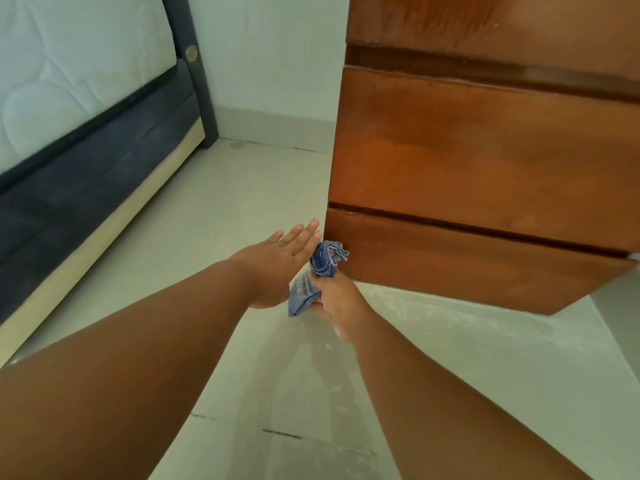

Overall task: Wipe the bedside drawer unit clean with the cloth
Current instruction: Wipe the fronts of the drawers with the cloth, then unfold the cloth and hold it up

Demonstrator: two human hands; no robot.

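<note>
Our right hand (333, 303) clamps its fingers on the bunched cloth (320, 273) at the drawer unit (485, 150)'s bottom left corner. Our left hand (280, 261) lies flat beside it, fingers straight and together. Wadded so tight, the cloth may skip the groove (450, 224).

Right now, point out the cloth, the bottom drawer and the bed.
cloth (325, 259): head view, on its bunched upper end.
bottom drawer (467, 268): head view, middle of its wooden front.
bed (86, 174): head view, on its dark side panel.

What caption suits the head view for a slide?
By the drawer unit, the right hand grips the blue cloth; the left hand is open.
</note>
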